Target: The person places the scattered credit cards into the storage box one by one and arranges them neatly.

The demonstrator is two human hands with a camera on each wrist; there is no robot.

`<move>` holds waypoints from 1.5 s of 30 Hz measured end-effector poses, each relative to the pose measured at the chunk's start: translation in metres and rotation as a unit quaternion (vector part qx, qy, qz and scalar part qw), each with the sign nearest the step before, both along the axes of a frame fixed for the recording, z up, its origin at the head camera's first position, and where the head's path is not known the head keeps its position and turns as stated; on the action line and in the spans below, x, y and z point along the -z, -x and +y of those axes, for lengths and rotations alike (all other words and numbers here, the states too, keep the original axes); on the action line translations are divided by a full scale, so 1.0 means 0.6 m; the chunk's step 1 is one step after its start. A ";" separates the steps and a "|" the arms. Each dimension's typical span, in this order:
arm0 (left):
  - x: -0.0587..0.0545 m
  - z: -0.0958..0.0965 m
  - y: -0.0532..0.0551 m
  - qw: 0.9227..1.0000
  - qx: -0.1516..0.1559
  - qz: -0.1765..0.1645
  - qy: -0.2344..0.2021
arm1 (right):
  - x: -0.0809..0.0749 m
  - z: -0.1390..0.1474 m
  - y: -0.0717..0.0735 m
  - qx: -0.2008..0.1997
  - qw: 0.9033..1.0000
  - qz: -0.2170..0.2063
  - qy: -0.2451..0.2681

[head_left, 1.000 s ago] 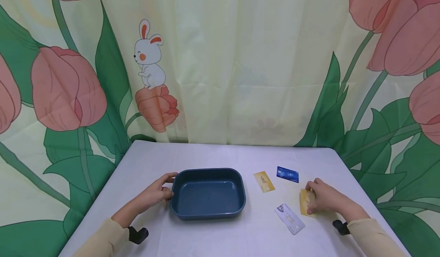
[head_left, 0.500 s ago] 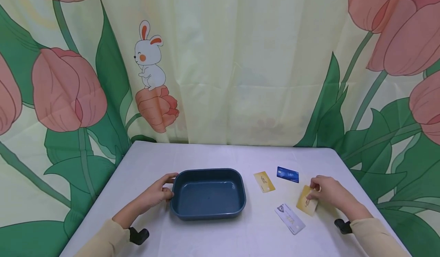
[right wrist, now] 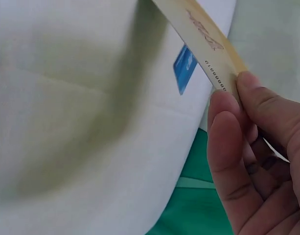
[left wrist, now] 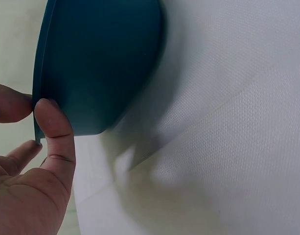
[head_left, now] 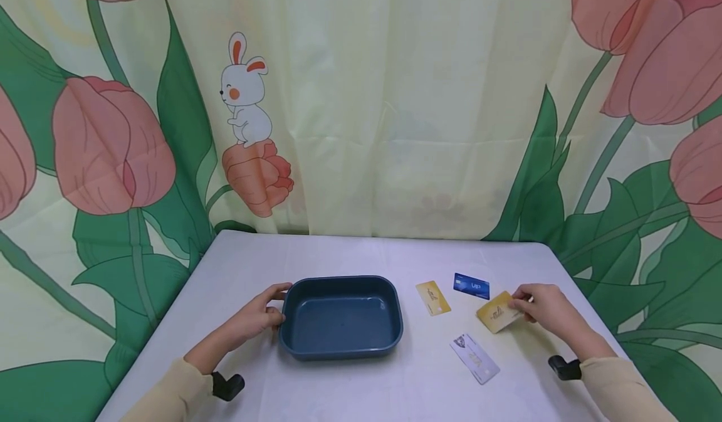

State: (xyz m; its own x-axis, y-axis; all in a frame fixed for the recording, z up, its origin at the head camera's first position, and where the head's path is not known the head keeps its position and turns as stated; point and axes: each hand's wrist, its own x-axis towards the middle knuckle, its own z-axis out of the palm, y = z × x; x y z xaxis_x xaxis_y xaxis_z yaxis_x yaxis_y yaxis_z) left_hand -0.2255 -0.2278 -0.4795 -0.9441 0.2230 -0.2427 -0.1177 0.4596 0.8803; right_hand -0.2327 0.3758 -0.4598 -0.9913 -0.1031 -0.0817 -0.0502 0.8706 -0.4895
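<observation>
Head: left of the right hand (head_left: 546, 309), a yellow card (head_left: 434, 298), a silver card (head_left: 475, 358) and a blue card (head_left: 471, 286) marked VIP. Left wrist: the left hand (left wrist: 34, 188) pinches a blue tray (left wrist: 98, 58) by its rim. Right wrist: the right hand pinches a gold card (right wrist: 201, 36), tilted above the cloth (right wrist: 154, 161), its number partly legible

Right wrist view: my right hand (right wrist: 260, 156) covers the near corner of the gold card (right wrist: 206, 44), which partly hides the blue VIP card (right wrist: 184, 71) beyond. Left wrist view: above my left hand (left wrist: 34, 186), the blue tray (left wrist: 98, 58) is cropped.
</observation>
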 end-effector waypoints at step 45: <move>-0.002 0.000 -0.005 1.000 0.001 0.005 0.007 | -0.019 -0.119 0.023 0.018 0.991 0.026 0.133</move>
